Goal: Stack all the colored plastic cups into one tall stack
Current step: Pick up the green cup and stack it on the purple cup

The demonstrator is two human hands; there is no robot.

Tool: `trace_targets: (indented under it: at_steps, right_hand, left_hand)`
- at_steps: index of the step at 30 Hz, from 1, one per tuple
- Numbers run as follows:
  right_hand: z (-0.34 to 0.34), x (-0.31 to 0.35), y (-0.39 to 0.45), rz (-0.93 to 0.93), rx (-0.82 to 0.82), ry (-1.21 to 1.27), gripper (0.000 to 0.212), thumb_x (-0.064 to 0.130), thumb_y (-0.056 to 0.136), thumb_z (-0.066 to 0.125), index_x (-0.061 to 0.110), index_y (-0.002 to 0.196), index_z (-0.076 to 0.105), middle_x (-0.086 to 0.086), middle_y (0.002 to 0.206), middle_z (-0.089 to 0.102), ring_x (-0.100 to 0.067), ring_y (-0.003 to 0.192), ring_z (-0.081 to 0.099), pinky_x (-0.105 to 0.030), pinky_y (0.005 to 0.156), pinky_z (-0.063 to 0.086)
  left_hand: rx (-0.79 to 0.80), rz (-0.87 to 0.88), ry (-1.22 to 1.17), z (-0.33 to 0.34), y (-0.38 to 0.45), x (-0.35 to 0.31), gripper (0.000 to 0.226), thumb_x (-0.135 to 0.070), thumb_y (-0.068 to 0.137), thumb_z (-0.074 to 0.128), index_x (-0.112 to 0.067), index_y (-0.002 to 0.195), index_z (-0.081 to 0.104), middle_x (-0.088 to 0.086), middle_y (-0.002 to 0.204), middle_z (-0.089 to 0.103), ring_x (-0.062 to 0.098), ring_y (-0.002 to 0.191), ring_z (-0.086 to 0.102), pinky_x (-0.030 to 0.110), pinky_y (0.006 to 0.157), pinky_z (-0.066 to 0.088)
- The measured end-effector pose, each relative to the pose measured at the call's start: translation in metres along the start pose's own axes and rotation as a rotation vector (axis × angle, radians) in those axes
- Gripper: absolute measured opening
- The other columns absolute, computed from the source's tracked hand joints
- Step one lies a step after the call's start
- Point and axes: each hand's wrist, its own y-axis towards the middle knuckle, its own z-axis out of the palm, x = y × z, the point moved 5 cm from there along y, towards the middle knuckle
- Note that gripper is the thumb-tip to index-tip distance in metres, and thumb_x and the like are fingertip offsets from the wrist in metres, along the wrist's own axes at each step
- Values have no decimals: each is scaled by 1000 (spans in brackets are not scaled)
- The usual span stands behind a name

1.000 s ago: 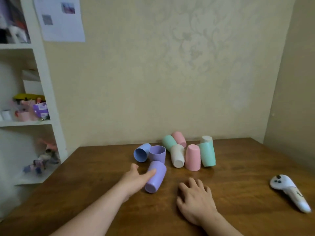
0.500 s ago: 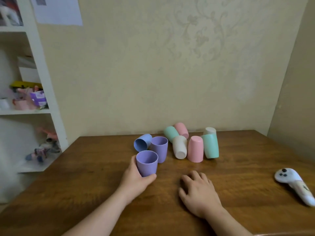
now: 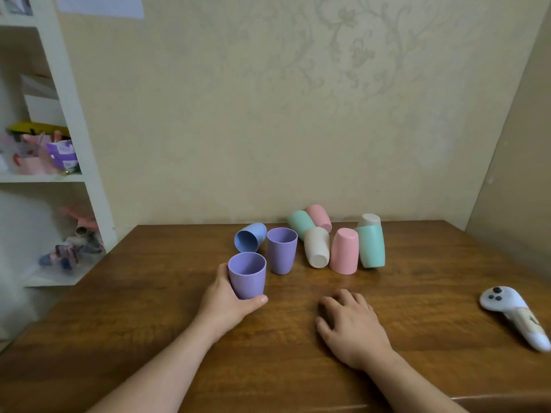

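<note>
Purple cup [image 3: 247, 275] now upright in left hand [image 3: 227, 299].

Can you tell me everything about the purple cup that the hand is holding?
The purple cup is plain and smooth and looks like matte plastic, a little wider at its round rim than at its base. It is upright, mouth up, and looks empty inside. The left hand wraps its lower part, thumb across the front; whether the base touches the wooden table cannot be told. It is nearer than the rest of the cups, just in front of the second purple cup and the blue cup, apart from both.
</note>
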Motion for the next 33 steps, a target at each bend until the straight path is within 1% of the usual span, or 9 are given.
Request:
trace_targets:
  at_steps: [5,8,11,16,19,21,24,27,33]
  right_hand:
    - [-18,-13,8,42,28,241,39,57,95,60,39,129,66,15,134,56,-9,120,52,-34,104,47]
    - [-62,-51,32,242,-216,443,33,36,93,71,27,125,70,2,117,66,-11,96,61,-34,82,53]
    - [-100,-96,71,434,-368,408,72,24,87,74,26,153,45,-16,140,51,-33,118,59,-48,93,54]
    - [-98,-132,124,515,-84,289,132,28,72,91,60,158,-4,-16,157,22,-49,136,45,-61,107,49]
    - [-80,-128,134,464,-1,245,132,35,68,92,61,158,-1,-13,158,21,-47,139,41,-59,113,43]
    - [-70,-123,134,433,-10,305,122,32,71,89,56,159,7,-17,146,34,-45,122,53,-53,102,50]
    - [-66,-120,130,373,-139,360,98,29,78,79,36,156,21,-18,123,56,-37,99,58,-46,82,53]
    - [-63,-123,114,434,-269,509,85,30,86,77,26,152,24,-18,128,61,-39,108,61,-50,87,55]
    - [-56,-137,75,658,-417,883,114,25,78,91,37,162,13,-13,141,55,-38,119,60,-49,89,54]
  left_hand:
    - [26,37,49,1,-1,1,112,-48,60,102,-32,152,40,-15,139,59,12,118,63,30,90,53]
    - [31,36,47,0,2,2,113,-48,62,102,-33,154,39,-17,141,57,11,119,62,31,92,54]
    - [29,28,63,1,3,4,109,-49,62,101,-35,152,41,-19,136,58,11,117,63,34,93,57]
    - [15,40,81,2,4,2,98,-50,62,101,-39,144,47,-21,126,62,10,113,66,36,93,59]
    - [-4,36,91,2,6,4,92,-51,61,100,-37,139,52,-20,125,65,10,111,67,33,88,57]
    - [-16,30,84,2,6,5,86,-49,61,101,-40,133,53,-20,123,66,9,109,67,31,86,56]
    - [-18,34,75,2,4,5,82,-48,61,101,-44,127,52,-23,120,67,4,107,67,29,83,56]
    - [-25,37,71,1,2,5,79,-46,61,101,-43,125,54,-24,115,68,0,103,67,26,79,54]
    - [-28,34,72,0,-1,5,79,-46,60,101,-43,124,55,-26,111,68,0,100,67,25,77,54]
